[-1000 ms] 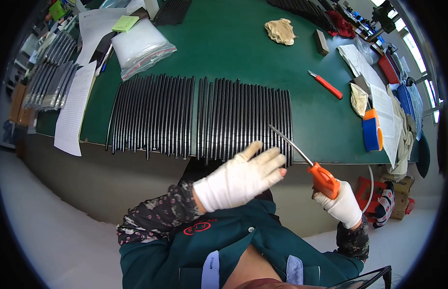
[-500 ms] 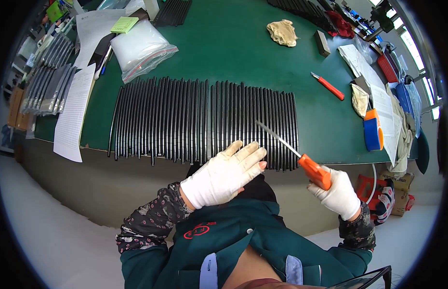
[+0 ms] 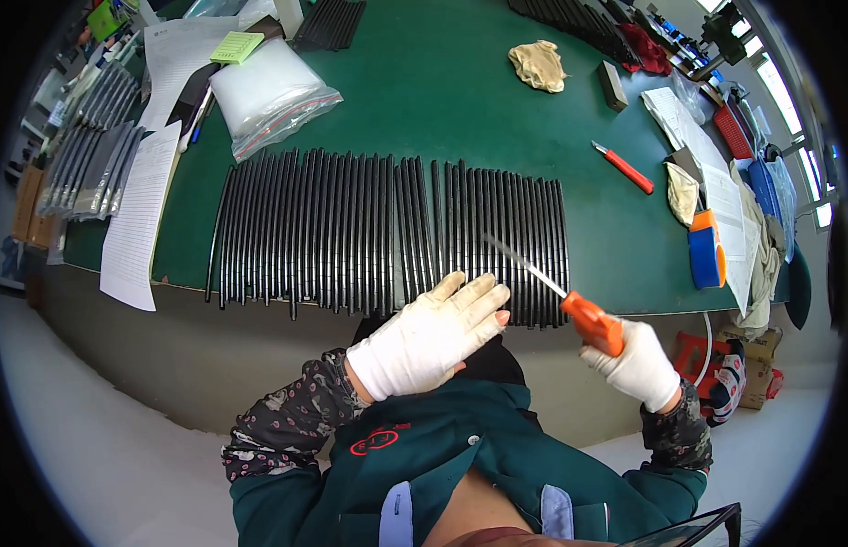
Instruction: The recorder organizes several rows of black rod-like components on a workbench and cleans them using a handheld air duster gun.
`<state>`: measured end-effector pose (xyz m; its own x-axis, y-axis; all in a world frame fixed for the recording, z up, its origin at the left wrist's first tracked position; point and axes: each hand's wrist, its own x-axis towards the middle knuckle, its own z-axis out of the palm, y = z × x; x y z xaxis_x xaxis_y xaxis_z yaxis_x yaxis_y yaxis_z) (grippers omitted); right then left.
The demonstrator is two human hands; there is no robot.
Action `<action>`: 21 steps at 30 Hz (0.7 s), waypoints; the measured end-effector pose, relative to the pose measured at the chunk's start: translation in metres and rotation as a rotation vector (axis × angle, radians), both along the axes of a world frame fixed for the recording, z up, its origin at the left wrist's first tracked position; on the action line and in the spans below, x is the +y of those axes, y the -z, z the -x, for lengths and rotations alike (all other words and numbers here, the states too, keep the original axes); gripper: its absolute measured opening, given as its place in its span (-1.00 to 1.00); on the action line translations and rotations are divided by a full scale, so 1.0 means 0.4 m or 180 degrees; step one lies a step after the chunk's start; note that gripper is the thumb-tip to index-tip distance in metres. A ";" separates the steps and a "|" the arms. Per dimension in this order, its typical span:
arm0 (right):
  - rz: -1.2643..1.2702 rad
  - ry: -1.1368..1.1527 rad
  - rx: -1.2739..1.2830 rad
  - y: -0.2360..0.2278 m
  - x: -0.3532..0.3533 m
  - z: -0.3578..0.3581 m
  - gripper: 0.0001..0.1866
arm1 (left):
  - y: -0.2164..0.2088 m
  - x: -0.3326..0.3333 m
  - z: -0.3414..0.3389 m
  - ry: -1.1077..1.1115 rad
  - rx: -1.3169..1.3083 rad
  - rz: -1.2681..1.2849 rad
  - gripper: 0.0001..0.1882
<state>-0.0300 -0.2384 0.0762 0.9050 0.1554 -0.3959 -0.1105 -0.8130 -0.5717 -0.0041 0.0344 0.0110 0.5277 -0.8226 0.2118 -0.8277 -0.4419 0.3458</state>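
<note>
A row of thin black rods (image 3: 305, 228) lies side by side along the near edge of the green table, their near ends jutting past it. My gloved left hand (image 3: 433, 333) rests at the near ends of the rods right of the middle, fingers stretched out and holding nothing. One fingertip shows bare through the white glove. In my gloved right hand (image 3: 638, 365) is an orange-handled tool (image 3: 593, 321) with a long thin metal shaft. Its shaft slants up and left over the right part of the row; whether its tip touches a rod I cannot tell.
Beyond the rods lie a bag of white material (image 3: 264, 96), a tan cloth (image 3: 538, 66), a grey block (image 3: 612, 86) and a red utility knife (image 3: 623, 168). Tape rolls (image 3: 706, 251) stand at the right edge. Paper sheets (image 3: 141, 214) hang over the left edge.
Several rods right of the middle have shifted left, and a gap now shows to their right. The tool and both hands stay almost in place.
</note>
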 end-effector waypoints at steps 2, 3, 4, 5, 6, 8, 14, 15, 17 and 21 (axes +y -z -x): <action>0.0182 0.0024 -0.0177 0.012 -0.015 -0.008 -0.70 | 0.002 0.001 0.002 0.0008 0.0002 0.0000 -0.23; 0.0169 -0.0003 -0.0193 0.013 -0.015 -0.007 -0.70 | 0.002 0.000 0.002 -0.0001 0.0015 -0.0001 -0.23; 0.0168 -0.0007 -0.0199 0.015 -0.016 -0.011 -0.70 | 0.001 -0.002 0.001 -0.0006 0.0010 -0.0002 -0.23; 0.0180 -0.0025 -0.0182 0.019 -0.016 -0.015 -0.71 | 0.000 -0.001 0.001 -0.0007 0.0005 0.0008 -0.23; 0.0191 -0.0043 -0.0163 0.022 -0.014 -0.017 -0.71 | -0.001 0.000 0.000 -0.0009 0.0002 0.0017 -0.24; 0.0101 -0.0051 -0.0087 0.017 -0.007 -0.013 -0.72 | -0.003 0.003 0.001 0.0005 0.0012 0.0033 -0.25; -0.0139 -0.0471 0.0196 0.001 0.022 0.003 -0.72 | -0.004 -0.002 -0.007 0.0059 0.0080 0.0117 -0.26; -0.0004 -0.0552 0.0101 0.002 0.026 0.001 -0.72 | -0.002 -0.002 -0.006 0.0043 0.0009 0.0156 -0.27; 0.0120 -0.0640 0.0006 0.002 0.031 -0.003 -0.72 | 0.001 0.000 -0.006 0.0048 -0.0013 0.0190 -0.27; 0.0141 -0.0586 -0.0347 0.014 0.031 -0.023 -0.73 | 0.007 -0.002 -0.002 -0.0007 -0.0097 0.0149 -0.28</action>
<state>-0.0210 -0.2258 0.0704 0.9009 0.3066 -0.3072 0.1027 -0.8383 -0.5354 -0.0035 0.0337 0.0084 0.5221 -0.8103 0.2660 -0.8373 -0.4276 0.3408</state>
